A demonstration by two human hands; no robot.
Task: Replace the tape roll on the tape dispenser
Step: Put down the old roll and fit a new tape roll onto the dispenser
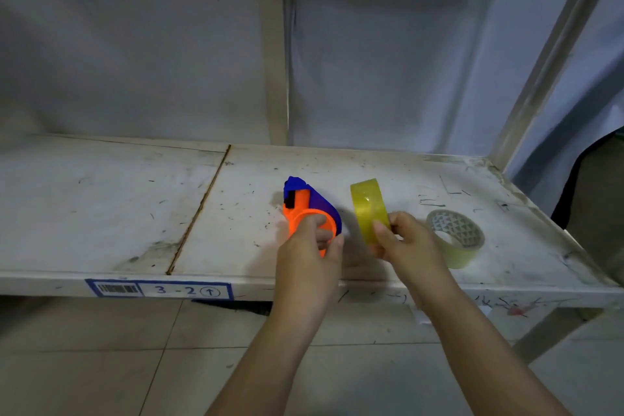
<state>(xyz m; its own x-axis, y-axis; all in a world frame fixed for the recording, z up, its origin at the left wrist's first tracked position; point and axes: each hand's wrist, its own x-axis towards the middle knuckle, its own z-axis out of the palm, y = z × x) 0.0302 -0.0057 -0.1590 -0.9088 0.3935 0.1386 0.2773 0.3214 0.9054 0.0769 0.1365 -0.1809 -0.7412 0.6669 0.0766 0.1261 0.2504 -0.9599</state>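
An orange and blue tape dispenser (304, 204) is held just above the white shelf (135, 213) by my left hand (309, 257), fingers hooked through its orange ring. No roll sits on the ring. My right hand (403, 240) grips a full yellow tape roll (368, 208), held upright on edge just right of the dispenser, a small gap between them. A thinner, nearly used roll with a patterned core (456, 236) lies flat on the shelf to the right of my right hand.
The shelf's front edge carries a blue label reading 3-2 (158, 289). A seam (199, 209) crosses the shelf left of the dispenser. Metal uprights stand at the back centre (275, 44) and right (553, 51). Tiled floor lies below.
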